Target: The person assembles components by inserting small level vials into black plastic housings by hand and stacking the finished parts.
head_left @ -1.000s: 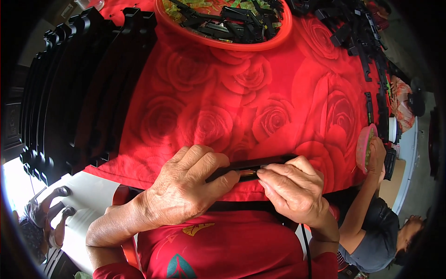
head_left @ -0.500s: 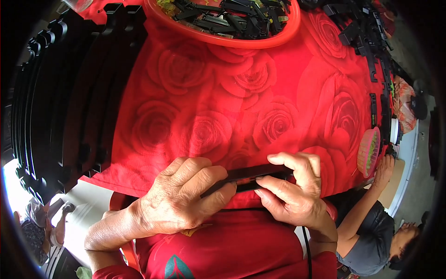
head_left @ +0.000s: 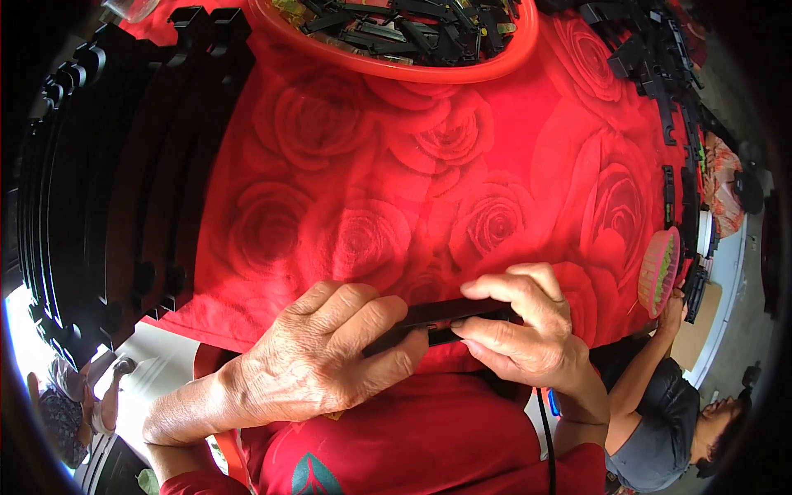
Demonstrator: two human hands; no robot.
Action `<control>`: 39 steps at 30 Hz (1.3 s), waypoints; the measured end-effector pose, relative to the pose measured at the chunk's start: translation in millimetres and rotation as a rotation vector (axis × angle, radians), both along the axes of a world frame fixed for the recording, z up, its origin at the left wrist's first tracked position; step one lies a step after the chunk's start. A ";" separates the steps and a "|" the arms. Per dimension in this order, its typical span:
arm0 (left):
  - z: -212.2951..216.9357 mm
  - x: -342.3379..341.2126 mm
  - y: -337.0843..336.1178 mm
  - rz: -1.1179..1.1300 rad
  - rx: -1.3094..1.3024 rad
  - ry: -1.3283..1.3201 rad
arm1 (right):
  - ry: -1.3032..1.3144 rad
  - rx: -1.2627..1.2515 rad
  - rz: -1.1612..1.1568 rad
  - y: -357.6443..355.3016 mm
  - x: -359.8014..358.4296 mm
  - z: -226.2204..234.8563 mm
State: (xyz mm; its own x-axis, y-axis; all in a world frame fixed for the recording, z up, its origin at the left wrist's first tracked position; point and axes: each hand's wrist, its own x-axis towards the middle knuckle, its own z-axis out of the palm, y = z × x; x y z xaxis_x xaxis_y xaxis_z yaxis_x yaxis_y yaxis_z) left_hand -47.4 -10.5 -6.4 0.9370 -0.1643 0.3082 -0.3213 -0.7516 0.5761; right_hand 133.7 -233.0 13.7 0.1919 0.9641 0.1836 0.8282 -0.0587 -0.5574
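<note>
Both hands have slid nearer the table edge. The left hand (head_left: 330, 363) and right hand (head_left: 524, 334) grip one black strip (head_left: 450, 318), fingers closed around it. It seems half-assembled; many loose parts wait in the red basin (head_left: 396, 66).

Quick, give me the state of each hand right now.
Left hand: closed around one end of the black plastic strip.
Right hand: closed, pinching the strip's other end.

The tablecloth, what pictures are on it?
The tablecloth is red with big roses, clearest in the head view.
</note>
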 end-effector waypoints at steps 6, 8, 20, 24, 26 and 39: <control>1.8 -0.7 0.3 0.000 -0.025 0.060 | -0.065 0.086 0.039 -0.3 -1.8 -6.8; 1.8 0.8 -0.6 -0.002 -0.020 0.061 | -0.059 0.084 0.052 -0.2 0.7 -6.0; -0.4 3.8 -1.1 -0.024 0.020 0.061 | -0.064 0.113 0.147 0.4 10.3 -10.8; 6.3 5.6 1.0 -0.034 0.036 0.103 | -0.080 0.115 0.145 3.3 8.3 -10.4; 4.6 9.8 4.1 -0.054 0.010 0.118 | -0.077 0.110 0.145 3.8 9.6 -12.1; 0.4 9.8 -4.2 -0.044 -0.008 0.076 | -0.068 0.114 0.125 -9.2 5.0 -12.4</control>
State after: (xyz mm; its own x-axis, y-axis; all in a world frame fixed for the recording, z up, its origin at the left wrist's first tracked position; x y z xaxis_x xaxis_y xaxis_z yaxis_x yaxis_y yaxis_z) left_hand -37.6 -14.7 -5.9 0.9496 -0.2040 0.2382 -0.3094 -0.7326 0.6062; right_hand 138.7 -242.3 1.4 0.0559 0.9517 0.3019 0.8609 0.1073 -0.4974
